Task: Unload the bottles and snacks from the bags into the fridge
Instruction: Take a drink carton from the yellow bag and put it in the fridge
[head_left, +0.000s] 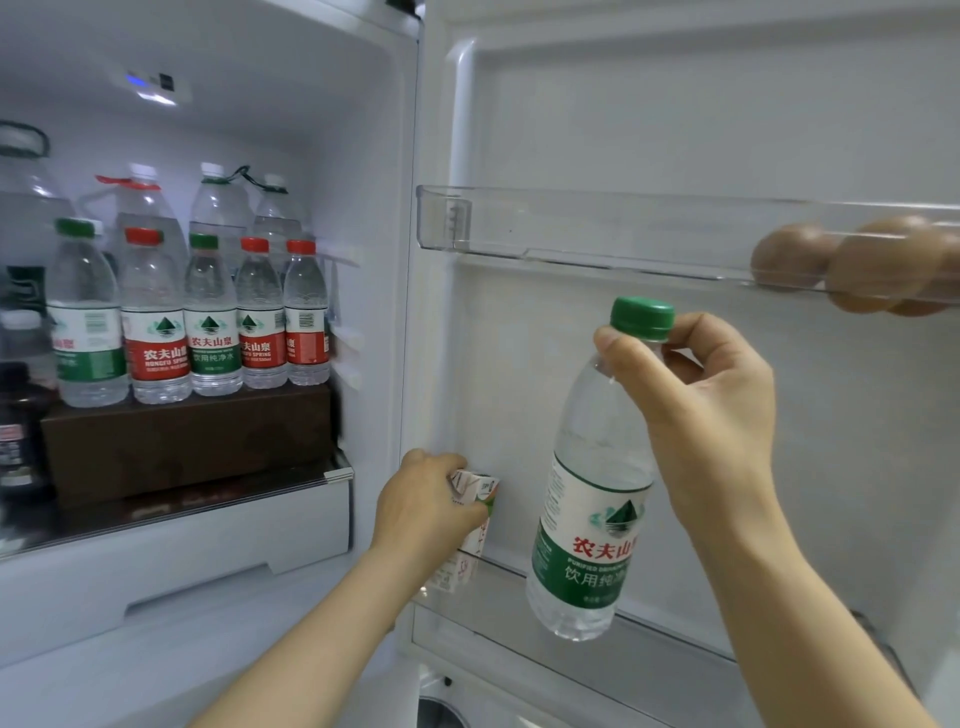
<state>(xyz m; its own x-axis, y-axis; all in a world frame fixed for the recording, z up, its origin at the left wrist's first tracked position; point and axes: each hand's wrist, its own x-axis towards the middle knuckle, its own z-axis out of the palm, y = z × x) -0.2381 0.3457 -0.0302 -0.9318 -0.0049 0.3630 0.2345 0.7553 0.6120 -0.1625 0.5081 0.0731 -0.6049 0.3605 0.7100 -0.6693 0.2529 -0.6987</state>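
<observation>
My right hand (696, 410) grips a clear water bottle (592, 499) with a green cap and green label by its neck, holding it tilted just above the lower door shelf (649, 644). At the left end of that shelf, against the door's inner edge, my left hand (421, 504) is closed around a small white and green drink carton (475, 519). The fridge stands open, its door swung to the right.
Several water bottles with red and green caps (208, 312) stand in rows on a dark brown box (187, 441) inside the fridge. Dark bottles (21, 415) sit at the far left. The upper clear door shelf (571, 228) holds brown eggs (852, 265) at its right end.
</observation>
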